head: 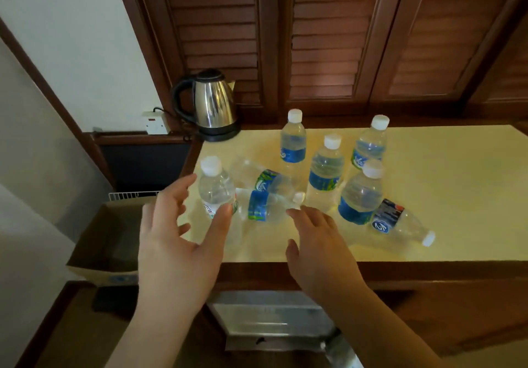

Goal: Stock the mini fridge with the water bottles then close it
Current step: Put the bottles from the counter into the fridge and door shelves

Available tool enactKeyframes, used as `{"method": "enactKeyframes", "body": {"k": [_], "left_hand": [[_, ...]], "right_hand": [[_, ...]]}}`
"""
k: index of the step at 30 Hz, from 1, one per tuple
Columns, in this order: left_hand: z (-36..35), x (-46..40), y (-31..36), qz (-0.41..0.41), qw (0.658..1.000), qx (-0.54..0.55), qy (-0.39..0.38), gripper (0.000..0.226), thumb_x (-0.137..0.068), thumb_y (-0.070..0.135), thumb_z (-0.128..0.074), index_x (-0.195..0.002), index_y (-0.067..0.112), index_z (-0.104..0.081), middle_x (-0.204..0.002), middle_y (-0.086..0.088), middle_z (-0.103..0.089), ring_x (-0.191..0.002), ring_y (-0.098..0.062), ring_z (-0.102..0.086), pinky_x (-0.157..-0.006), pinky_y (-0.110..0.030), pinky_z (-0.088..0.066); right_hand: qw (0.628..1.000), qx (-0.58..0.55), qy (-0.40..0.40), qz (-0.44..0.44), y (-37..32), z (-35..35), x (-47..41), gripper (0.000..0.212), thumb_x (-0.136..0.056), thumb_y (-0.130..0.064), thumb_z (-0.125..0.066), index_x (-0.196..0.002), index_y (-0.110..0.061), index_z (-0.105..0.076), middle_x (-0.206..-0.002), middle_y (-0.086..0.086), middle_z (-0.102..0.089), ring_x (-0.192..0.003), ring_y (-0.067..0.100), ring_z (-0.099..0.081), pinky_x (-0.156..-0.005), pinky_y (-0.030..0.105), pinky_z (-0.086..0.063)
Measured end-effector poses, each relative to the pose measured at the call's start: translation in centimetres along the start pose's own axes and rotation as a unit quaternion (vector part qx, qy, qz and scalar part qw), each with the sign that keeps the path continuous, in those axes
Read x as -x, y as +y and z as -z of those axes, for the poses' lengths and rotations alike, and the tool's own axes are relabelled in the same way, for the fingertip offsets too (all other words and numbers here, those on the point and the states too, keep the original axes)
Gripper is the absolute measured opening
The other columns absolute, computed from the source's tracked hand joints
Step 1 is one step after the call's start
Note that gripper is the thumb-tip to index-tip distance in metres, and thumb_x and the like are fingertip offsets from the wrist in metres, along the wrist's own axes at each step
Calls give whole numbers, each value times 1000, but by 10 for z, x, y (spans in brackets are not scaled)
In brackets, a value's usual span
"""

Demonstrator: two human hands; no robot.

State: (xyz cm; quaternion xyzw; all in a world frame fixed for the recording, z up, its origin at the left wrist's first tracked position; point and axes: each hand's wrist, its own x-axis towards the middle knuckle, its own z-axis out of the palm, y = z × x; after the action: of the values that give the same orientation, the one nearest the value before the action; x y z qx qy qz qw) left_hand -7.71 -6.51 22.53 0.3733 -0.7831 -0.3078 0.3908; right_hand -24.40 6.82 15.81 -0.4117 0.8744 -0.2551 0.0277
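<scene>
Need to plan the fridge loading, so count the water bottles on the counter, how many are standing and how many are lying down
Standing bottles: 5
Lying bottles: 3
Total: 8

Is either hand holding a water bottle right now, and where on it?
Neither. The left hand is spread open around the upright bottle, unclosed; the right hand is open.
</scene>
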Motion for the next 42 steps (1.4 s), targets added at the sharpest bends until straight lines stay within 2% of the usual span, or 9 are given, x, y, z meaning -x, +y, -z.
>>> {"method": "enactKeyframes", "body": {"k": [4, 8, 10, 20, 23, 26, 33, 37, 42], "left_hand": [[1, -53, -9, -95, 991, -69, -58, 74, -88, 66, -66, -154, 57, -32, -140, 23, -44, -123, -17, -62, -96, -44, -58], [-13, -79, -11, -143, 984, -30, -107, 67, -93, 62, -64, -154, 53, -39, -122, 37, -50, -112, 19, -54, -83, -1, -43], [-20, -82, -13, -142, 984, -15, -104, 53, -94, 56, -64, -146, 45, -56, -106, 40, -55, -101, 27, -53, -78, 6, -40], [5, -32, -20, -150, 987, -49, -37, 39, -94, 52, -69, -128, 33, -72, -103, 20, -73, -81, 9, -66, -70, -6, -49], [20, 21, -16, -134, 990, -52, 6, 36, -94, 50, -71, -126, 34, -72, -98, 18, -74, -79, 15, -65, -64, -6, -51], [36, 76, -10, -111, 992, -34, 43, 31, -96, 56, -70, -123, 42, -70, -81, 23, -70, -69, -2, -69, -55, -15, -54], [47, 187, -35, -75, 996, -43, 0, 31, -94, 56, -69, -122, 42, -72, -86, 22, -69, -64, -7, -67, -51, -15, -50], [23, 240, -76, 1, 998, -41, -44, 26, -92, 70, -62, -117, 62, -64, -60, 6, -61, -45, -15, -56, -40, -26, -46], [-15, 286, -145, 74, 991, -65, -91, 24, -91, 60, -66, -114, 54, -67, -66, 10, -61, -51, -12, -58, -41, -16, -42]], "right_hand": [[997, 62, -3, -50, 3, -26, -33, 64, -94, -15, -61, -153, -20, -38, -149, 5, -45, -138, 27, -40, -113, 39, -43], [992, 100, 0, -71, 4, -42, -49, 63, -89, -11, -60, -149, -18, -44, -140, 7, -48, -123, 30, -46, -100, 42, -49], [993, 87, 13, -78, 5, -43, -53, 58, -88, -7, -59, -143, -17, -48, -138, 7, -49, -118, 30, -48, -95, 44, -51], [987, 156, 11, -33, 5, -42, -16, 31, -100, -24, -62, -127, -9, -57, -122, 10, -53, -113, 29, -53, -96, 39, -52], [998, 50, 42, -3, -2, -38, 23, 28, -100, -27, -67, -114, -4, -62, -105, 10, -59, -97, 29, -61, -83, 40, -56], [994, -87, 53, -40, 4, -27, 67, 25, -102, -39, -60, -115, -18, -56, -108, -5, -52, -93, 16, -60, -72, 28, -49], [954, -180, 214, 106, 22, 4, 169, 33, -99, -35, -65, -119, -9, -64, -113, -1, -52, -106, 2, -54, -89, 7, -41], [963, -193, 148, 117, 41, -25, 212, 34, -101, -48, -59, -116, -19, -65, -110, -9, -52, -98, 4, -59, -82, 7, -43], [977, -205, 46, 37, 71, -117, 255, 24, -95, -48, -66, -109, -29, -66, -106, -16, -53, -87, -1, -61, -71, 0, -43]]}}
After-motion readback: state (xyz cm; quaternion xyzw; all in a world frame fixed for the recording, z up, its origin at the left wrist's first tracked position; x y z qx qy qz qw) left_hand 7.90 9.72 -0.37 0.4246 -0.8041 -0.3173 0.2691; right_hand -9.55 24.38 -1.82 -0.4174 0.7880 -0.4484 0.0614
